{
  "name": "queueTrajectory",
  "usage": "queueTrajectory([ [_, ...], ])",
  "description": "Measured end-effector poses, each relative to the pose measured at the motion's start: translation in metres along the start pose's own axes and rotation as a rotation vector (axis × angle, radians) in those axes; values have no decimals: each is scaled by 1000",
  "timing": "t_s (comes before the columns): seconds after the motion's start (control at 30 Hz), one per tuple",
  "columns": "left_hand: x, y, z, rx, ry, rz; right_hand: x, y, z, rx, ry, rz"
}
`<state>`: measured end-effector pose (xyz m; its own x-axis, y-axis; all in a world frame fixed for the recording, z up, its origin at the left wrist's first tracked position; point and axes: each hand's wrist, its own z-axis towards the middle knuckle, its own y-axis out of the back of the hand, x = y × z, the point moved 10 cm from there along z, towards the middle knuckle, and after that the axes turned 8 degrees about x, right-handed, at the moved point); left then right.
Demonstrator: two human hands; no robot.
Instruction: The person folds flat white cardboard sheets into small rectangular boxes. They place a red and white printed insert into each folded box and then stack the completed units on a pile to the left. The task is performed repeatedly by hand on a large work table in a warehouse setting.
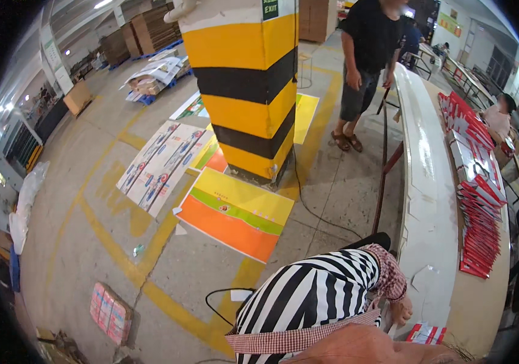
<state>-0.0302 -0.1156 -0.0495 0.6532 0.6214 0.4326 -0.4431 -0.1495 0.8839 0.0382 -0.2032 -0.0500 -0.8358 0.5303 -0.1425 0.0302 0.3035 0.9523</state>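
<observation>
Bare skin [362, 350] shows nearest the camera, along the lower edge, though which part of the body it belongs to cannot be told. Just beyond it lies a black-and-white striped garment [308, 291], crossed by a checked strap [299, 341]. A checked sleeve [391, 273] bends toward the table [424, 230] and ends at the left hand [401, 310], which is at the near part of the white top. Its fingers are partly hidden, so I cannot tell whether they grasp something or only rest there. The right hand is out of view, its grip unknown. Just beside the left hand, to its right, a red-and-white packet [424, 333] lies on the table, partly cut off by what is in front.

Farther up the table, similar packets lie in an overlapping row [479, 224], with a looser heap [463, 118] beyond. On the table's far side sits a person in pale clothing [496, 119]; on the near side another, in a dark shirt [369, 36], stands in sandals.

To the left rises a yellow-and-black pillar [241, 79]. At its foot lies a yellow, green and orange sheet [235, 213], near a pale printed sheet [163, 164]. A tied pink bundle [111, 312] sits on the floor at lower left.
</observation>
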Motion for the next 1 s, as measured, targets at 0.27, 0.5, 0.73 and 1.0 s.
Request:
queueTrajectory([
  [0.27,19,-23,32,-75,85,-278,-50,-18,-43,92,-118,-43],
  [0.5,-10,-31,26,78,-151,-138,-75,-42,-74,81,-232,18],
  [0.73,-3,-25,16,141,-96,-399,-60,-49,-85,-245,-158,184],
  [1.0,-15,10,25,16,-212,-209,-64,-42,-104,-98,-255,273],
])
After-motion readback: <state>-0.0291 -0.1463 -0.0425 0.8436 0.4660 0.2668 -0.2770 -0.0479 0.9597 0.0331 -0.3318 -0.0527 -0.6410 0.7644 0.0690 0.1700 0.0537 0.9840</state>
